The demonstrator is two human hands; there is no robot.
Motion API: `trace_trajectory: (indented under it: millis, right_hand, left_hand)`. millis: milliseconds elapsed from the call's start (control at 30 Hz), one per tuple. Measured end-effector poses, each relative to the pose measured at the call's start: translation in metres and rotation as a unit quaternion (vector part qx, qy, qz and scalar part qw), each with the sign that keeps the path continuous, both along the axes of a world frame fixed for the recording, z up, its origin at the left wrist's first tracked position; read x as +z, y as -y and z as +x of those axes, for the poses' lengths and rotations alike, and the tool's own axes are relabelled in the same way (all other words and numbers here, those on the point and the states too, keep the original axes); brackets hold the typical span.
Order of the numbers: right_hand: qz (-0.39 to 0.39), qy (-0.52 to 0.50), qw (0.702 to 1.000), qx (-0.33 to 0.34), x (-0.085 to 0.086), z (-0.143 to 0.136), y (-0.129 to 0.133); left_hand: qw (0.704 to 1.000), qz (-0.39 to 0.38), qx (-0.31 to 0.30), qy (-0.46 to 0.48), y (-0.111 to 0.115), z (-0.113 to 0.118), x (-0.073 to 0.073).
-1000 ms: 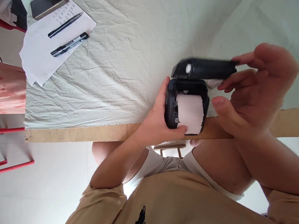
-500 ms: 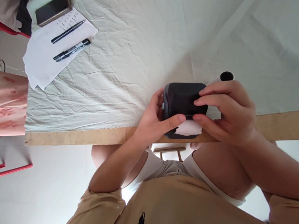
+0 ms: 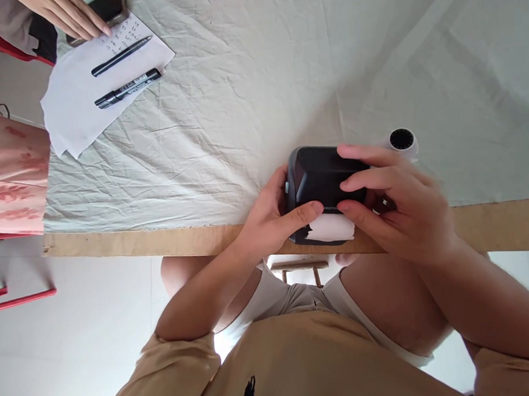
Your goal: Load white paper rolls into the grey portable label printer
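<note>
A small black printer (image 3: 322, 181) sits at the table's front edge, with a torn-edged white paper strip (image 3: 331, 227) showing at its near side. Around the printer's left side wraps my left hand (image 3: 270, 213), its thumb pressing on the front edge of the lid. My right hand (image 3: 397, 200) grips the right side, fingertips on the lid and thumb at the front edge. Just beyond that hand lies a white rounded object with a dark round end (image 3: 401, 139), partly hidden by my fingers.
At the far left, another person's hand (image 3: 69, 15) rests over a phone (image 3: 109, 6). White paper sheets (image 3: 74, 106) with handwriting lie there, bearing a pen (image 3: 120, 57) and a black marker (image 3: 127, 88). A wrinkled pale cloth (image 3: 220, 104) covers the table.
Another person's hand has come in at the upper left over the phone. My right fingers have shifted slightly left across the printer's lid. My left hand keeps its hold.
</note>
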State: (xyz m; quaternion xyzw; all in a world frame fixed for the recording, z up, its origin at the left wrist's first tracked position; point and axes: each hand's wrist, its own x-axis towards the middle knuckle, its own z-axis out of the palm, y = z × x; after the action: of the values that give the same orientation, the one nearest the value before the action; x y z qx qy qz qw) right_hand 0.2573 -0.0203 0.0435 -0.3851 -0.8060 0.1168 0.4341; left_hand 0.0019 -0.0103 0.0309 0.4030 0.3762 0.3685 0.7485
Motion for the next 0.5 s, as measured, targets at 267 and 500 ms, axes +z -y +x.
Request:
trace_trajectory:
  millis: [267, 500]
  right_hand:
    - [-0.019, 0.009, 1.0, 0.004, -0.007, 0.003, 0.003]
    - [0.0, 0.003, 1.0, -0.006, -0.013, 0.004, 0.001]
  left_hand:
    - [0.999, 0.041, 0.003, -0.009, 0.004, -0.002, -0.009]
    - [0.994, -0.003, 0.101, 0.04, 0.004, 0.013, -0.008]
